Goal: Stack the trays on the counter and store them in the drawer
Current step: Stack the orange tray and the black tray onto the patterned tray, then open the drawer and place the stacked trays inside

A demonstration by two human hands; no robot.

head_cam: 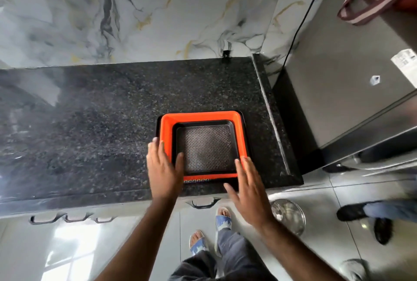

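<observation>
Tray stack (241, 131): nested flat, edges squared to counter (90, 122) front.
Left hand (163, 167): fingers spread, laid on left rim.
Right hand (250, 190): fingers spread, at near-right corner.

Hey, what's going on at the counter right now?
A person is standing at a dark granite counter with trays already nested: a small black tray inside an orange tray, with another dark tray's edge showing underneath. The left hand rests on the stack's left side, the right hand at its near right corner. The stack is still on the counter, not stored yet.
</observation>
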